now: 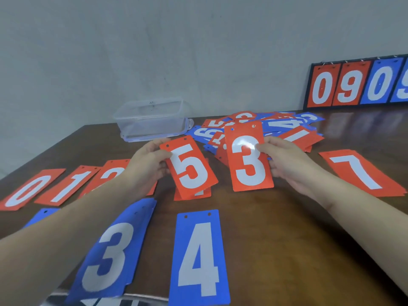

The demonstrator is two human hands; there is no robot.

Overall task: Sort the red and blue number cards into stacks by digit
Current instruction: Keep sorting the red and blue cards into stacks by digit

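On the brown table (287, 228), going from the left, red 0 (27, 191), red 1 (68, 186) and a partly hidden red 2 (112, 171) lie flat, with blue 3 (110, 255) and blue 4 (199, 259) nearer; the left hand (148, 164) pinches a red 5 (189, 166) by its edge, raised over another red card. The right hand (284, 160) grips a red 3 (248, 160) upright; behind lies the unsorted pile (271, 127); red 7 (359, 173) lies far right.
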